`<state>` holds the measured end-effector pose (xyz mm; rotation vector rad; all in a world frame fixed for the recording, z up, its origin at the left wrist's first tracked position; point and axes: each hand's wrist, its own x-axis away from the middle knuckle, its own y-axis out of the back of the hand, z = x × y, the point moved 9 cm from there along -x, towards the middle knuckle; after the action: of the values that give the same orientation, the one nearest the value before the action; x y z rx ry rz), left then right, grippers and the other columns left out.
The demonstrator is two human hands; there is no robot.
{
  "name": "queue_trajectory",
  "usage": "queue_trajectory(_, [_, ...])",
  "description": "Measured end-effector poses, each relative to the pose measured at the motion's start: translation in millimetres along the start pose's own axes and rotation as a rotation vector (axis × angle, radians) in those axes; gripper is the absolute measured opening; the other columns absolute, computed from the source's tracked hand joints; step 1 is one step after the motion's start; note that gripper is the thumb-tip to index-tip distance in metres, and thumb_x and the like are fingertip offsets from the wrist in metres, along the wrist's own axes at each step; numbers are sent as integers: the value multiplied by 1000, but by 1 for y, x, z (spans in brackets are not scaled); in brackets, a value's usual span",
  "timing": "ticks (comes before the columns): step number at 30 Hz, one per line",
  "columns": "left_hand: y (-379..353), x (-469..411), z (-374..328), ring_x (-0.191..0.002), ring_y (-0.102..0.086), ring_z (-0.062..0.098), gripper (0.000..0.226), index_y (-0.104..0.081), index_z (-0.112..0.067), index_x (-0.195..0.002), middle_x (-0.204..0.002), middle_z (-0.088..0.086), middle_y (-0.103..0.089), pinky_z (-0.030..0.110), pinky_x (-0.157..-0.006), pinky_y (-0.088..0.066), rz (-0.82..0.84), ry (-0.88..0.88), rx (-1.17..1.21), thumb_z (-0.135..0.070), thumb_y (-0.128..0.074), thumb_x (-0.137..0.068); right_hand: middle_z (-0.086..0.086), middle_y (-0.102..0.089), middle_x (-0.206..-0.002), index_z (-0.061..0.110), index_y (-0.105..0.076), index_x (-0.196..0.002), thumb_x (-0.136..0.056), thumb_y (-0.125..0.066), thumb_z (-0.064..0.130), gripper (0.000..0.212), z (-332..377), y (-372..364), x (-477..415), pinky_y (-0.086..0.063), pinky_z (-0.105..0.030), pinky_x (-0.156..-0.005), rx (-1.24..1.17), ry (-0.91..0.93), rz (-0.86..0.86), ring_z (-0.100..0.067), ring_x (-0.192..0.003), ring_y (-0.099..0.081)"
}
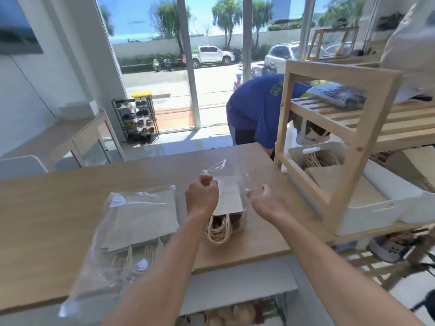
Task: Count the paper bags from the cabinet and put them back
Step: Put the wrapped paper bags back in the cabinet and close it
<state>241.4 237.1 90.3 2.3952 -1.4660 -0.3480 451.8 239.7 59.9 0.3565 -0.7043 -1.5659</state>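
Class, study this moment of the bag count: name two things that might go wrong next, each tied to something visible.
1. The large pack overhangs the table's near edge beside the left forearm; a nudge may drop it.
2. The left hand grips only the small pack's thin wrap, which may tear.

Strong daylight is pouring in through the tall windows (211, 43), keeping the room bright; glare is glinting off the plastic-wrapped paper bags (117, 198) on the bench (47, 208); the wide lens is bending the wooden shelf (359, 149) near the right edge; the corners are blurring.
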Motion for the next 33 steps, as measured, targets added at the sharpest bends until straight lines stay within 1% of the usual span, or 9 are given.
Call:
queue_trajectory(4, [19,-49,32,-116,-54,25,38,-55,-15,-128,-129,8,-57,38,-100,-44,-102,63,-39,-26,-55,-92,-12,-30,-154,17,-15,-152,-85,-56,54,86,11,-31,-34,-34,-49,-110,-63,-18,110,-33,-142,-26])
queue_trajectory(6, [15,-69,53,-125,-49,29,47,-45,-14,-138,-140,12,-49,40,-105,-40,-58,147,-97,-26,-54,-93,-11,-28,-155,22,-10,-153,-82,-62,53,93,7,-44,-48,-36,-50,-109,-76,-47,169,-32,-141,-27])
queue_trajectory(9, [-4,-84,80,-136,-40,30,60,-31,-16,-150,-152,12,-38,36,-109,-35,99,262,-153,-24,-53,-94,-6,-34,-150,28,-16,-149,-78,-67,48,89,3,-65,-69,-34,-47,-110,-74,-23,241,-31,-139,-29])
queue_trajectory(12, [-21,-85,96,-138,-38,29,69,-24,-17,-153,-155,10,-33,35,-109,-35,191,345,-130,-24,-57,-93,-6,-33,-152,20,-25,-147,-82,-66,35,78,2,-75,-85,-23,-35,-111,-49,20,255,-31,-143,-19])
queue_trajectory(16, [-47,-81,111,-116,-59,27,80,-35,-20,-150,-139,9,-53,35,-96,-49,244,437,15,-27,-67,-77,-10,-39,-148,23,-30,-147,-84,-64,27,72,4,-77,-104,-25,-32,-110,-119,37,231,-31,-141,-23])
queue_trajectory(21, [-56,-87,112,-91,-68,25,34,-59,-18,-122,-99,5,-70,37,-86,-56,193,399,32,-11,-61,-88,-5,-59,-113,34,-49,-126,-74,-65,29,55,1,-84,-114,-45,-39,-100,-219,-25,200,-30,-116,-52])
queue_trajectory(26, [-57,-82,102,-78,-68,27,37,-59,-26,-117,-99,9,-72,25,-53,-51,185,383,97,-8,-59,-85,-2,-64,-109,36,-51,-125,-73,-63,24,54,6,-84,-109,-51,-40,-93,-282,-12,199,-26,-106,-58])
queue_trajectory(31, [-59,-71,91,-80,-69,32,41,-56,-32,-114,-100,10,-71,34,-49,-54,243,352,123,-9,-59,-81,-5,-61,-113,37,-47,-128,-74,-63,25,57,4,-72,-93,-49,-38,-94,-290,2,137,-27,-109,-56])
queue_trajectory(33, [-58,-64,83,-78,-67,31,41,-56,-31,-115,-100,11,-71,28,-42,-50,257,332,146,-8,-58,-82,-4,-62,-113,37,-48,-127,-73,-63,26,57,3,-64,-83,-49,-41,-95,-294,5,94,-27,-110,-56])
